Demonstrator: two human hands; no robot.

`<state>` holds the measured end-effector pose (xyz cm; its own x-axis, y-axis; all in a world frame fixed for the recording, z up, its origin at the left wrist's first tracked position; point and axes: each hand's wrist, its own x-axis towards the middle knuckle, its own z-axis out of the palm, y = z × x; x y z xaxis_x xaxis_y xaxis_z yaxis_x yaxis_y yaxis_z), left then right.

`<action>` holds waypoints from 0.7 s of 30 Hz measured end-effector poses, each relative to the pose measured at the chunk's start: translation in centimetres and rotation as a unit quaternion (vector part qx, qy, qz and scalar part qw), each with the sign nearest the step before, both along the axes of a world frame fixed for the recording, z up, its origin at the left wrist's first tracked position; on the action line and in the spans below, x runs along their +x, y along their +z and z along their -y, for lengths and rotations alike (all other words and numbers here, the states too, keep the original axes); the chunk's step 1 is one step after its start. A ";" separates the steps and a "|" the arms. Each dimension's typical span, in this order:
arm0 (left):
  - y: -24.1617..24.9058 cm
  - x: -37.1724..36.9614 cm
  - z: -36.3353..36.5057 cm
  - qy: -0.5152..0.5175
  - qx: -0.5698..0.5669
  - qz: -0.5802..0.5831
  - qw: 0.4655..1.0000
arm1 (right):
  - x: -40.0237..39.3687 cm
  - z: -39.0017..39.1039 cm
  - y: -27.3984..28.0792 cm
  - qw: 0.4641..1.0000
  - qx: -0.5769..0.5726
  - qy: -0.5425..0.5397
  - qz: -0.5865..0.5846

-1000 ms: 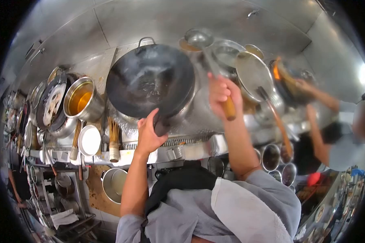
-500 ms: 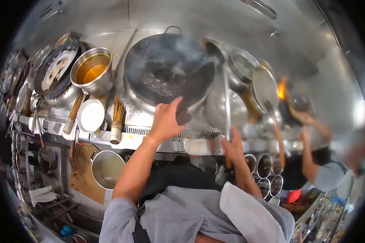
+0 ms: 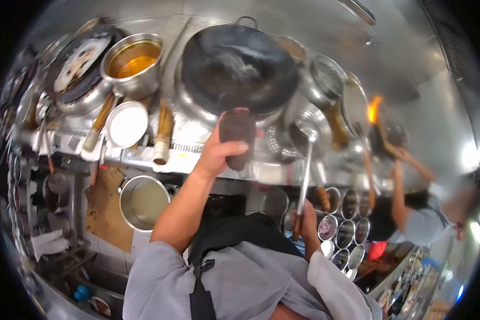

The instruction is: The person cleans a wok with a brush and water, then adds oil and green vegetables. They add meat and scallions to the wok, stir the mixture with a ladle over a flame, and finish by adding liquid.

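On the counter at left, a metal pot [image 3: 128, 82] of amber liquid stands behind a white bowl [image 3: 127, 124], with a bamboo brush [image 3: 162, 133] just beside them. The left hand [image 3: 216, 153] is closed around the dark handle [image 3: 237, 137] of the black wok [image 3: 240, 66], which sits on the stove just beyond. Farther right, the right hand [image 3: 308, 224] curls its fingers round the lower end of a ladle [image 3: 305, 170], whose bowl is over a perforated strainer [image 3: 279, 141]; contact cannot be told. At far right, another person [image 3: 424, 218] works near a flame [image 3: 375, 109].
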<state>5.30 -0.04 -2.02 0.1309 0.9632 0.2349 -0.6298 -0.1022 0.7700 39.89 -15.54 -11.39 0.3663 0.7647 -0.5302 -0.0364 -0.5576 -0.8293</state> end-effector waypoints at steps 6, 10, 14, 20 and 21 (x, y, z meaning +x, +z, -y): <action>-4.1 -1.9 11.1 -0.068 -0.141 0.287 0.945 | 19.4 6.2 -17.6 0.956 -0.096 -0.032 -0.274; -8.9 0.0 20.5 0.134 -0.376 0.221 0.890 | 9.9 5.1 -21.7 0.942 -0.182 0.263 -0.096; -12.9 4.4 32.1 0.264 -0.462 0.248 0.810 | 5.7 5.4 -21.4 0.864 -0.205 0.447 -0.111; -14.3 6.6 46.9 0.451 -0.420 0.283 0.736 | -2.1 7.6 -21.9 0.755 -0.174 0.618 -0.129; -14.6 6.4 48.6 0.481 -0.409 0.312 0.710 | -2.8 7.3 -22.2 0.746 -0.162 0.633 -0.126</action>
<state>11.74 -48.61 -16.67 -0.5632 0.3844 -0.7315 -0.8165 -0.3950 0.4211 37.10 -22.87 -33.55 -0.6847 0.2293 -0.6918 0.5574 -0.4468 -0.6998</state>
